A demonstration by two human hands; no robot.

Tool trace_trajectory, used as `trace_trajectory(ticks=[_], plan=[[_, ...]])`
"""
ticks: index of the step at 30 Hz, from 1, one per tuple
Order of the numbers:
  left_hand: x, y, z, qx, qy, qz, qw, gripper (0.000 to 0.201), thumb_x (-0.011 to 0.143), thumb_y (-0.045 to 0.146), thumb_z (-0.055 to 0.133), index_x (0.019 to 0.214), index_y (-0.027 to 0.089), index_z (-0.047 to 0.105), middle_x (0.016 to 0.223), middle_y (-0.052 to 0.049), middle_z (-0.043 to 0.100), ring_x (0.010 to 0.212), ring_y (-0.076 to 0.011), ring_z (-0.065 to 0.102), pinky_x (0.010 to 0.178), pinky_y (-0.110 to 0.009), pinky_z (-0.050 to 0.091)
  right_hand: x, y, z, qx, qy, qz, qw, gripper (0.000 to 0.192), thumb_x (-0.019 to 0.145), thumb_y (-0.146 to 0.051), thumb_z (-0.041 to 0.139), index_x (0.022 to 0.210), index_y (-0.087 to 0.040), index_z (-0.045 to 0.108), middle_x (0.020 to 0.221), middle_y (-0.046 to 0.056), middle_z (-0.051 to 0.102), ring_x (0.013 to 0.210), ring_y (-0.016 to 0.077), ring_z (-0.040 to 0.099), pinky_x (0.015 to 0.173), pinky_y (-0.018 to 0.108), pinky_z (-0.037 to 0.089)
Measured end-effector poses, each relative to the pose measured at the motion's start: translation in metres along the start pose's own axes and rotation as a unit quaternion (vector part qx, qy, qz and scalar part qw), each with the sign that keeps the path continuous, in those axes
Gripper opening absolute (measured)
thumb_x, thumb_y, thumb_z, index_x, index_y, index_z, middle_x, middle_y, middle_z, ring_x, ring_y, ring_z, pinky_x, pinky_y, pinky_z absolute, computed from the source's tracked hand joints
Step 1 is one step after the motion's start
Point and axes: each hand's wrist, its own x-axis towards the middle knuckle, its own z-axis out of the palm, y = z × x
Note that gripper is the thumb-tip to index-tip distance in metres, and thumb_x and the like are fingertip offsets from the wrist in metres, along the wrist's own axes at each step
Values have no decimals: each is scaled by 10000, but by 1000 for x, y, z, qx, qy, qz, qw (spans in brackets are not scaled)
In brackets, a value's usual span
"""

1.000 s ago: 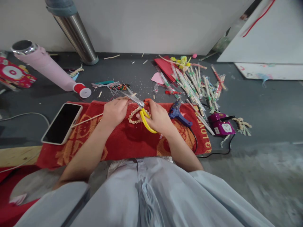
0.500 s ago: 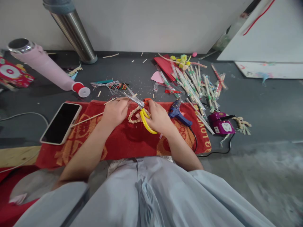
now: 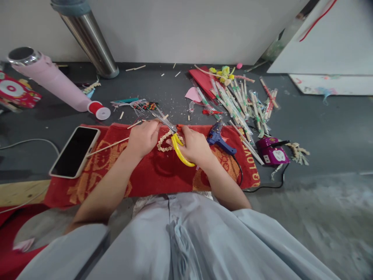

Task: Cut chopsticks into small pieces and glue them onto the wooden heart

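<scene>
Head view: the left hand point(image 3: 143, 136) pinches a thin pale stick point(image 3: 166, 116), its right tip meeting yellow-handled scissors point(image 3: 176, 142) held by the right hand point(image 3: 196, 146).

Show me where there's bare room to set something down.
The broadest bare patch is on the table, between the tassel and the white board. The towel offers a smaller one between its near edge and the pale ring. It's crowded around the wrapped sticks, the glue gun and the scissors in the right hand.
</scene>
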Motion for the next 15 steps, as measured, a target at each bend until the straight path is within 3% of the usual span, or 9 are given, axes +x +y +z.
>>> trace_trajectory(ticks=[9,15], plan=[[1,-6,0,-10,10,22,1000,361,969,302,311,973,181,652,833,-93,722,783,-198,671,711,-303,484,1,4,-3,34,-6,-29,999,533,871,-676,472,974,-159,549,901,103,703,816,239,667,649,284,352],[1,-1,-1,-34,-5,21,999,385,976,344,287,940,188,637,852,-82,709,841,-190,664,736,-289,478,1,6,-4,86,-7,-40,995,491,898,-659,426,796,-191,531,698,23,621,621,146,564,574,247,285]])
